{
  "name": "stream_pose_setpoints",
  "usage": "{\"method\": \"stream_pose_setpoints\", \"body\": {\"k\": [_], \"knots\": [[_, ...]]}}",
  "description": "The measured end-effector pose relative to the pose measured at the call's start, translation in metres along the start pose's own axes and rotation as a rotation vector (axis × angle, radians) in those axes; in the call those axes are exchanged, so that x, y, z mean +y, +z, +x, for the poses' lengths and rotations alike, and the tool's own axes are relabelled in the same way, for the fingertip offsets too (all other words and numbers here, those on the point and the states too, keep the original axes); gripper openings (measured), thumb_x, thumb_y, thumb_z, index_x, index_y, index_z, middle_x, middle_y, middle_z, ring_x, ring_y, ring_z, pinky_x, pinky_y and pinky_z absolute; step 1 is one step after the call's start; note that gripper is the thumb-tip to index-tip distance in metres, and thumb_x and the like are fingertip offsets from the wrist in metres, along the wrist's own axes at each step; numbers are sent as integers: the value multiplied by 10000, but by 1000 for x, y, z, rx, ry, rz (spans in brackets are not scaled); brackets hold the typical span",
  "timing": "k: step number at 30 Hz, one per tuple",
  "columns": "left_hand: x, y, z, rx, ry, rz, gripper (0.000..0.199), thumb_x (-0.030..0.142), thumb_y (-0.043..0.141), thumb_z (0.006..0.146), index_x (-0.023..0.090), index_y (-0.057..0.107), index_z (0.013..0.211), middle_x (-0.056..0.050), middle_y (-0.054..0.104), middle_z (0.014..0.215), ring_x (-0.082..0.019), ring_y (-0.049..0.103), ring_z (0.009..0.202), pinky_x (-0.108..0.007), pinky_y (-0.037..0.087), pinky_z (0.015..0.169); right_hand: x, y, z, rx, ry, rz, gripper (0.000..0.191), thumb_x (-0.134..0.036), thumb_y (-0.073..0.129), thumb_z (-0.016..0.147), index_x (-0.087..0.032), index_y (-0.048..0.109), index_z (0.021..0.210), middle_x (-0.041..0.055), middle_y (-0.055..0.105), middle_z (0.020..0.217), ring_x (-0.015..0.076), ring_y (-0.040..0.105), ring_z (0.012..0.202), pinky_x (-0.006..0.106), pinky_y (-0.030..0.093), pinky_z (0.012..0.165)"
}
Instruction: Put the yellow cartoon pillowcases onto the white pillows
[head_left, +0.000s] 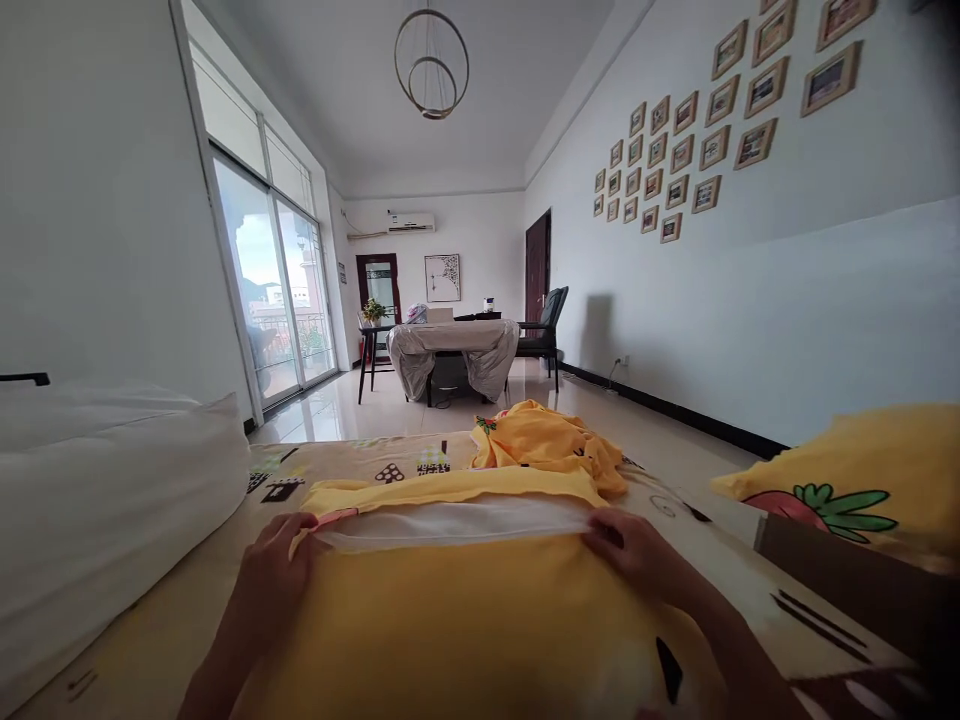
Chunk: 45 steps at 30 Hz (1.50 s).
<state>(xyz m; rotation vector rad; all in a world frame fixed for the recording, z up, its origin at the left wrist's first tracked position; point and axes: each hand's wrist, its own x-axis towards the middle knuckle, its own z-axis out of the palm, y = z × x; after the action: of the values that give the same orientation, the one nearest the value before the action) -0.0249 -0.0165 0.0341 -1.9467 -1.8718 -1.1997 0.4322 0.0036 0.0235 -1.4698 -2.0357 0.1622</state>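
Note:
A yellow pillowcase (465, 620) lies before me with a white pillow (457, 525) inside it, showing through the open end. My left hand (281, 555) pinches the left corner of the opening, close to a pinkish-red patch of print. At the opposite corner, my right hand (626, 550) has its fingers closed on the pillowcase edge. Between the two hands the opening is stretched wide, its far yellow flap lying beyond the white pillow. The pillow's lower part is hidden under the yellow cloth.
Crumpled yellow cloth (551, 435) lies just past the pillowcase on the patterned bed sheet (360, 455). White bedding (112, 500) is piled at left. A yellow printed pillow (870, 480) stands at right by a brown box-like edge (840, 590). A covered table (450, 340) stands farther off.

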Motion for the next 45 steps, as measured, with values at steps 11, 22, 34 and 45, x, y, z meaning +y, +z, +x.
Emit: {"method": "stream_pose_setpoints", "body": {"k": [11, 22, 34, 45], "knots": [[58, 23, -23, -484, 260, -18, 419, 402, 342, 911, 240, 515, 1257, -69, 581, 1266, -252, 473, 1209, -486, 337, 1046, -9, -5, 1, 289, -211, 171, 261, -389, 431, 896, -215, 600, 800, 81, 654, 1011, 211, 555, 1024, 352, 397, 918], [55, 34, -25, -600, 140, -61, 392, 375, 275, 915, 206, 628, 895, -72, 665, 888, -250, 571, 936, -393, 414, 873, 11, 56, 16, 122, -25, 63, 356, -459, 293, 921, -215, 523, 800, 42, 634, 685, 189, 582, 619, 285, 371, 596], [81, 28, 39, -478, 199, 120, 404, 341, 273, 904, 207, 644, 990, -68, 699, 996, -226, 623, 941, -325, 460, 787, 9, 58, 20, 165, 101, -146, 325, -379, 301, 944, -202, 551, 836, 50, 646, 641, 205, 627, 618, 262, 306, 542], [145, 27, 26, -394, 279, 656, 455, 12, 263, 797, 53, 578, 1123, -239, 610, 1074, -363, 554, 1033, -526, 311, 899, 5, 33, 14, 168, -35, 32, 163, -259, 465, 872, -165, 584, 810, 73, 639, 864, 199, 569, 849, 300, 402, 767]]}}
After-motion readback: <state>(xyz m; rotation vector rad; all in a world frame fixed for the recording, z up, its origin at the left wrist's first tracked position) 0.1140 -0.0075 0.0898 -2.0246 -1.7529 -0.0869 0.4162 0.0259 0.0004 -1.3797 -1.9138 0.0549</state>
